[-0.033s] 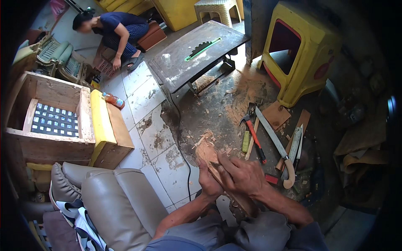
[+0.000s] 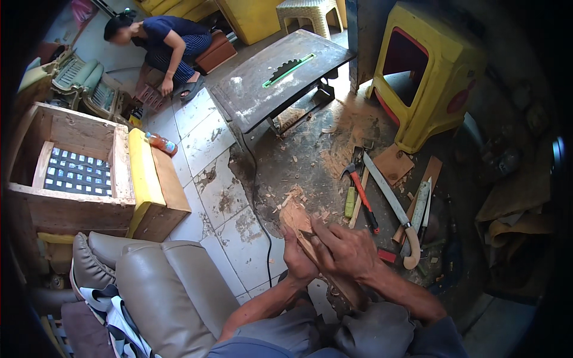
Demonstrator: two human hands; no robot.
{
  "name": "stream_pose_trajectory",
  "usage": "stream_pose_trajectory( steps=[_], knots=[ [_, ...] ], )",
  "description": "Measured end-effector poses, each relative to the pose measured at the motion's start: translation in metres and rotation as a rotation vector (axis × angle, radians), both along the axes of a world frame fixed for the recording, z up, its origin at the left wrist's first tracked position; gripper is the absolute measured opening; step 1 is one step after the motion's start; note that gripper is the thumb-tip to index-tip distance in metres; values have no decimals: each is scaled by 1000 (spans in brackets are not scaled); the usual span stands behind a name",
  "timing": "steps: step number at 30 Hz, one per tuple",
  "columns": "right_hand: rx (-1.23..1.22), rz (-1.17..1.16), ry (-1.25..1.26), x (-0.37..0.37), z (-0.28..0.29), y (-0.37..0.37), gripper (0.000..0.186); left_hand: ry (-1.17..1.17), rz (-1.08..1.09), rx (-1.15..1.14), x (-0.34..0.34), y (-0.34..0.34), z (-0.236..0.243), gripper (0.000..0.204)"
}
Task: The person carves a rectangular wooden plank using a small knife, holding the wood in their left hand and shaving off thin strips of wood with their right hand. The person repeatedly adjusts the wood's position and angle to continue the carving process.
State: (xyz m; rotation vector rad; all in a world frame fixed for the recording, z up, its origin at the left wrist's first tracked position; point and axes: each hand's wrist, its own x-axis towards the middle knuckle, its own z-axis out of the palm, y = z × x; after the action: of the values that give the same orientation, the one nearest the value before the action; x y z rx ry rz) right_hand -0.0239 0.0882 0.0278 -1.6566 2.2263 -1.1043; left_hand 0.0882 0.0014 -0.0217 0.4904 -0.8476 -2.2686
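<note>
The left hand (image 2: pixel 299 261) grasps a long piece of wood (image 2: pixel 293 218); the right hand (image 2: pixel 350 250) curls over it, its exact grip unclear; shavings (image 2: pixel 295 192) lie just beyond.

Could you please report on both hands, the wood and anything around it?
Left hand gripping wooden piece; right hand against it, grip unclear; shavings by the piece's far end.

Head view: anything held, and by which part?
Carved wooden piece: the left hand grips its left side, just below the rounded far end. The right hand curls against its right side; whether that holds a tool can't be told.
</note>
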Motion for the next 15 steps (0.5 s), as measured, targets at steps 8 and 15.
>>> stream_pose_trajectory(
  steps=[8,15],
  knots=[
    [-62,-150,-45,-2,-4,-12,39,53,-32,-35,-11,6,5,63],
    [10,-24,59,-6,1,-4,43,-6,-13,-24,-10,6,6,69]
  ],
)
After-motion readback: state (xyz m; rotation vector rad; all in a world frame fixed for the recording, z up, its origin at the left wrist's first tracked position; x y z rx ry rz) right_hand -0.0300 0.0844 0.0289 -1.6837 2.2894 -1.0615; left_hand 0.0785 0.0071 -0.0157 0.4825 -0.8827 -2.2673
